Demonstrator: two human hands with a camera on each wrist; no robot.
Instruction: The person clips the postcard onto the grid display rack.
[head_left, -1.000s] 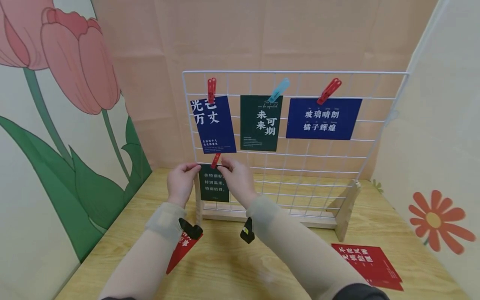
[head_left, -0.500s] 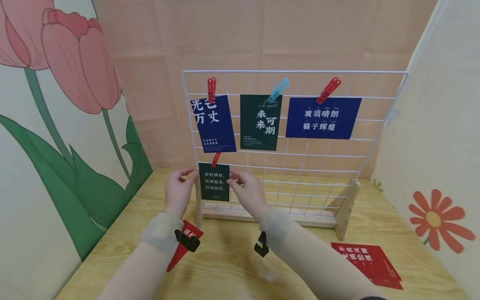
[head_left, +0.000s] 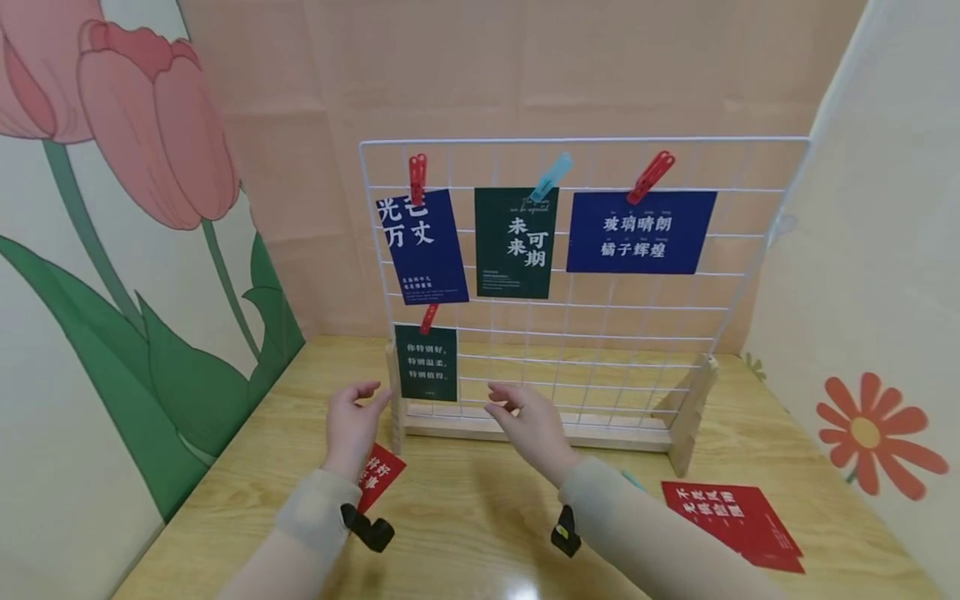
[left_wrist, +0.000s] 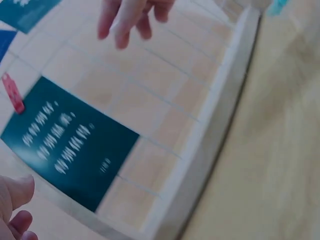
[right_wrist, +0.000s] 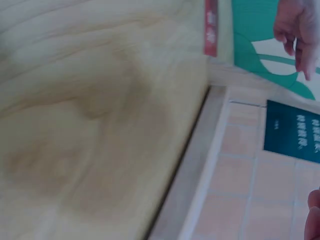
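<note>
A dark green card (head_left: 427, 363) with white characters hangs at the lower left of the white wire grid rack (head_left: 585, 332), held at its top by a red clothespin (head_left: 429, 319). My left hand (head_left: 354, 427) is just left of the card's lower corner, fingers loosely bent and holding nothing. To the card's right, my right hand (head_left: 531, 427) stands apart from it in front of the grid, fingers relaxed with nothing between them. In the left wrist view the card (left_wrist: 70, 142) lies between both hands. The right wrist view shows part of the card (right_wrist: 292, 131) too.
Along the grid's top hang a blue card (head_left: 425, 258), a green card (head_left: 513, 258) and a wide blue card (head_left: 637, 250), each on a clothespin. Red cards (head_left: 735, 525) lie on the table at right; another red card (head_left: 381, 475) lies by my left wrist.
Both hands have come off the lower green card and moved down and apart, the right one farther to the right. The card stays hanging from its red clothespin.
</note>
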